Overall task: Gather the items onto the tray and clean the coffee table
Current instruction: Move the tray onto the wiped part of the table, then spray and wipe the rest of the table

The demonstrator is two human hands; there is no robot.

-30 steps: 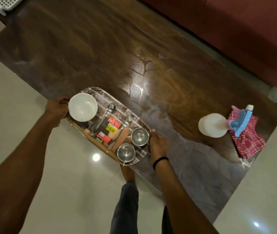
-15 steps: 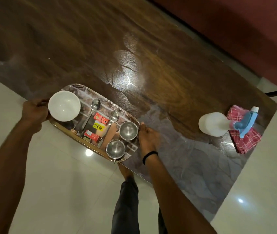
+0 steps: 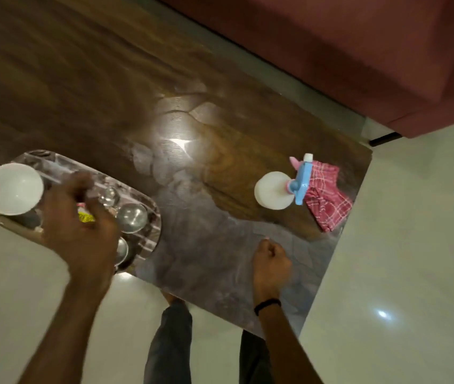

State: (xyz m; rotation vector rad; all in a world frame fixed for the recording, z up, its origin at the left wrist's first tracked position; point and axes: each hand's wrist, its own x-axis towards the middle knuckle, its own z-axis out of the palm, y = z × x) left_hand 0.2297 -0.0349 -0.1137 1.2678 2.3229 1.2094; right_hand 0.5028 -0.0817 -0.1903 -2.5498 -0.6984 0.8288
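I'm looking down at the table (image 3: 192, 92), with the tray (image 3: 62, 164) sitting at its near left edge and one side hanging slightly past the edge. A white bowl (image 3: 12, 188) is resting at the tray's left end, and two steel cups (image 3: 131, 217) are standing at its right end. A packet (image 3: 86, 217) is lying between them, showing a yellow label whose writing is too blurred for me to read.

The left hand (image 3: 79, 225) is hovering over the middle of the tray, hiding part of it. It is smeared by motion, so I cannot tell whether it is gripping anything. The right hand (image 3: 271, 261) is hanging over bare table near the front edge, fingers curled into a loose fist and holding nothing, a black band (image 3: 266, 304) circling its wrist.

Well apart to the right, a white spray bottle (image 3: 274, 189) with a blue trigger is touching a red checked cloth (image 3: 328, 198) near the table's corner. I am reading no brand on the bottle.
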